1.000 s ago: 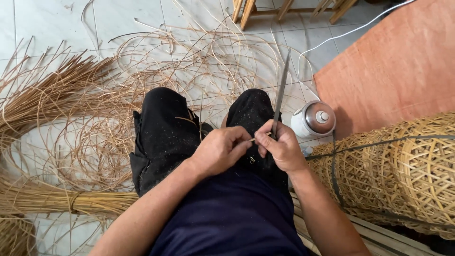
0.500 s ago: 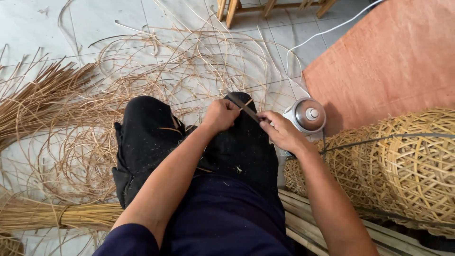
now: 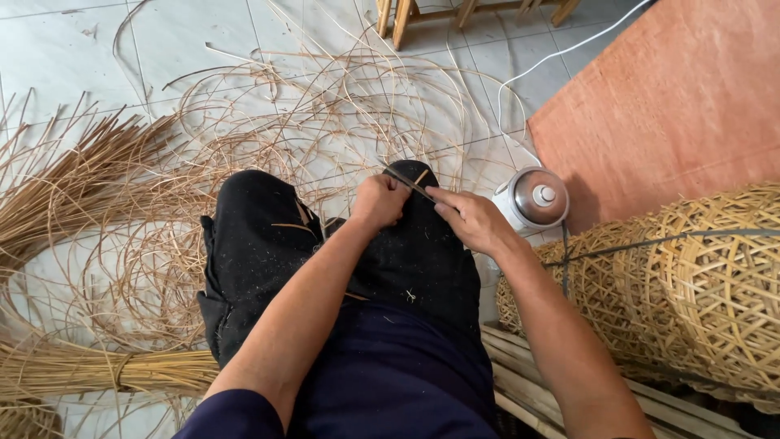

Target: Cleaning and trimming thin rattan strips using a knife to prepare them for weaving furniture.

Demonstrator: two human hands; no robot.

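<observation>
Above our right knee (image 3: pixel 422 244), our left hand (image 3: pixel 380 201) and right hand (image 3: pixel 474 219) pinch a thin strip (image 3: pixel 409 184) between closed fingers; its ends blur into floor strands.

1. Floor (image 3: pixel 203 49): pale grey-white tiles, thin darker grout lines in a square grid.
2. Loose strips (image 3: pixel 325 114): light tan, curling across the tiles.
3. Bundle (image 3: pixel 97 370): straw-yellow to golden brown.
4. Trousers (image 3: pixel 260 244): black, flecked with pale fibre bits.
5. Shirt (image 3: pixel 390 382): dark navy, plain.
6. Blade (image 3: pixel 409 184): dark grey.
7. Can (image 3: pixel 532 202): white body, silvery metallic top.
8. Board (image 3: pixel 674 106): orange-brown, fine even grain.
9. Baskets (image 3: pixel 707 284): honey-yellow open lattice weave, crossed by a dark grey band.
10. Cable (image 3: pixel 569 53): white.
11. Stool legs (image 3: pixel 406 12): light wood colour.
</observation>
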